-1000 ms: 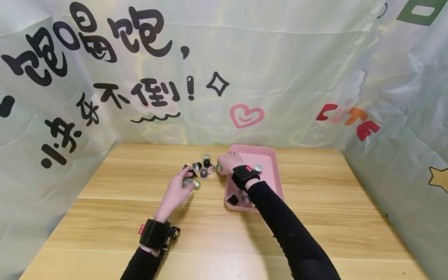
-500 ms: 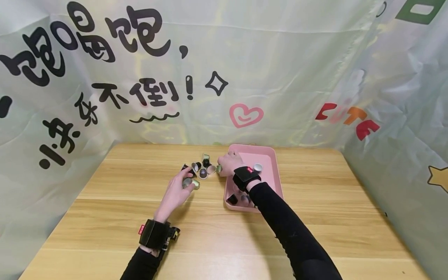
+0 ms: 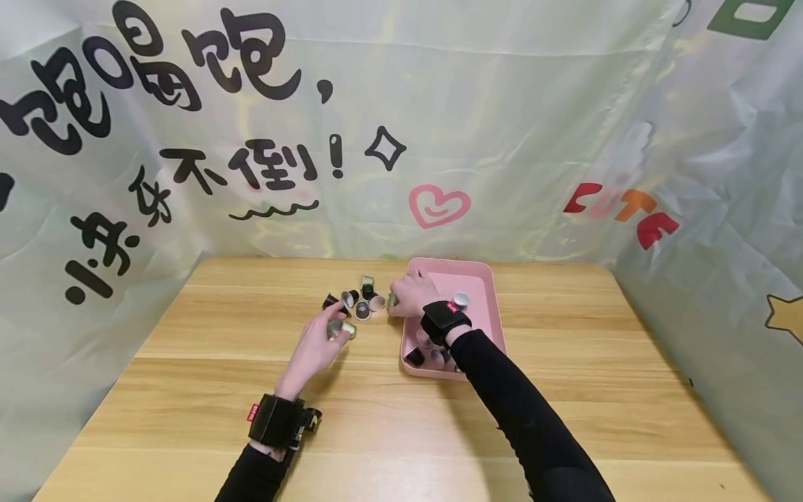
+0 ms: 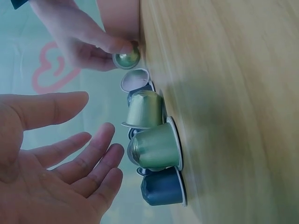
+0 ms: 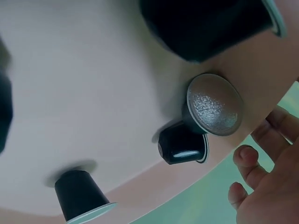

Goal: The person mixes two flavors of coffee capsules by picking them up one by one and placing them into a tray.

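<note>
My right hand [image 3: 414,294] reaches over the left rim of the pink tray [image 3: 479,279]. Between thumb and fingers it pinches a green coffee capsule [image 4: 127,58], just beside a pale-lidded capsule [image 4: 135,80] in the left wrist view. My left hand [image 3: 314,346] is at the near-left side of the capsule pile, its fingers loosely spread and holding nothing. Closest to those fingertips are a light green capsule [image 4: 156,147] and a dark blue one [image 4: 162,187]. Behind them is a gold-green capsule [image 4: 145,109]. The right wrist view leaves the pinched capsule out of sight.
Inside the tray are several capsules, among them a black one [image 3: 415,357] at the near end and a white-lidded one [image 3: 461,300] by the right wrist. The wooden table [image 3: 251,335] meets a printed cloth backdrop [image 3: 514,125] behind the tray.
Both hands keep almost the same places, the right still pinching the green capsule. The head view has shifted slightly.
</note>
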The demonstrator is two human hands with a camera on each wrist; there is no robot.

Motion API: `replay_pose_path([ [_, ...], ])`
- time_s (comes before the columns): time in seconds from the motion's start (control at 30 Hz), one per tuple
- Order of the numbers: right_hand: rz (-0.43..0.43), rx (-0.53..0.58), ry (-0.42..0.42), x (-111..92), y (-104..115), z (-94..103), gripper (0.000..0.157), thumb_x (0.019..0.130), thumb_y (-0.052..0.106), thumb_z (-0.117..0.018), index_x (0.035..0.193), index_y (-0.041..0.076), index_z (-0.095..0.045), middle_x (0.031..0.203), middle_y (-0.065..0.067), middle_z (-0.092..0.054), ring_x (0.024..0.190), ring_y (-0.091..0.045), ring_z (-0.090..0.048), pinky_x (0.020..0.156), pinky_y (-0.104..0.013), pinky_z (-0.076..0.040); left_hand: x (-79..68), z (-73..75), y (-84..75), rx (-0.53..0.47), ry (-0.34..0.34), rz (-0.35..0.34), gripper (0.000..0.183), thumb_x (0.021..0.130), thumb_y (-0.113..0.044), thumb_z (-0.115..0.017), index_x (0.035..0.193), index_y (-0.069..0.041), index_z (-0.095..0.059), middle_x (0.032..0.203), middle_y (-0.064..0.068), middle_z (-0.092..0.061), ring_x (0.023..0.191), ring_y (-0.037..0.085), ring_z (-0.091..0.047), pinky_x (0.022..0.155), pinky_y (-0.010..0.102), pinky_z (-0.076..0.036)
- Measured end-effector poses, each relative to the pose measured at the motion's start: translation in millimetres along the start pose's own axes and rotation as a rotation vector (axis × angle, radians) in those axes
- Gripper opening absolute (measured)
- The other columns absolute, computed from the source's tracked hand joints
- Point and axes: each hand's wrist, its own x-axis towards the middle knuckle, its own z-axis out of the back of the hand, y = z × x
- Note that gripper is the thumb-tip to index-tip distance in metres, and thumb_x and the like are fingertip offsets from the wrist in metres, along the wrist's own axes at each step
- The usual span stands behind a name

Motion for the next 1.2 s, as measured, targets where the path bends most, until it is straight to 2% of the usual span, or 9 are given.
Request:
replay_pose_path([
  [0.23, 0.026, -0.007, -0.051, 2.1, -3.2, -5.3, 0.026, 0.080, 0.031, -0.073, 0.069, 0.020, -0.053, 0.072, 0.005, -0.054, 0.085, -0.022, -0.046, 0.084, -0.037, -0.031, -0.7, -1.2, 0.3, 0.007, 0.007, -0.013, 0.065, 0.091, -0.004, -0.065, 0.151, 0.000, -0.039, 0.138, 0.023, -0.060, 0.131, 0.044, -0.053, 0.114, 0.068, -0.034],
  [0.37, 0.039, 0.011, -0.060, 1.1, -2.7, -1.4, 0.024, 0.081, 0.033, -0.074, 0.072, 0.019, -0.056, 0.073, 0.004, -0.058, 0.085, -0.022, -0.049, 0.088, -0.039, -0.034, -0.1, -2.6, 1.8, -0.001, 0.011, -0.010, 0.065, 0.091, -0.005, -0.065, 0.151, -0.001, -0.040, 0.138, 0.023, -0.059, 0.128, 0.043, -0.055, 0.110, 0.065, -0.040],
  [0.57, 0.040, 0.026, -0.061, -5.1, -2.1, 7.5, 0.021, 0.083, 0.032, -0.072, 0.077, 0.018, -0.059, 0.075, 0.004, -0.061, 0.083, -0.020, -0.048, 0.089, -0.039, -0.033, 0.8, -3.7, 2.8, -0.003, 0.013, -0.009, 0.065, 0.092, -0.004, -0.065, 0.151, -0.001, -0.039, 0.137, 0.023, -0.059, 0.120, 0.039, -0.061, 0.103, 0.059, -0.050],
  [0.87, 0.092, 0.053, -0.123, -19.6, 0.4, 16.5, 0.013, 0.084, 0.030, -0.067, 0.085, 0.016, -0.066, 0.075, 0.005, -0.066, 0.077, -0.018, -0.054, 0.092, -0.042, -0.039, -1.7, -3.1, 0.4, -0.006, 0.020, 0.008, 0.067, 0.091, -0.004, -0.066, 0.152, -0.002, -0.038, 0.139, 0.023, -0.058, 0.123, 0.041, -0.059, 0.108, 0.062, -0.045],
  [1.2, 0.105, 0.115, -0.142, -36.0, 4.9, 24.7, 0.016, 0.083, 0.034, -0.067, 0.087, 0.019, -0.065, 0.073, 0.007, -0.063, 0.074, -0.015, -0.051, 0.087, -0.038, -0.033, -1.6, -4.9, 0.4, -0.022, 0.017, 0.004, 0.065, 0.091, -0.002, -0.065, 0.151, 0.000, -0.039, 0.139, 0.024, -0.058, 0.119, 0.039, -0.061, 0.107, 0.060, -0.047],
])
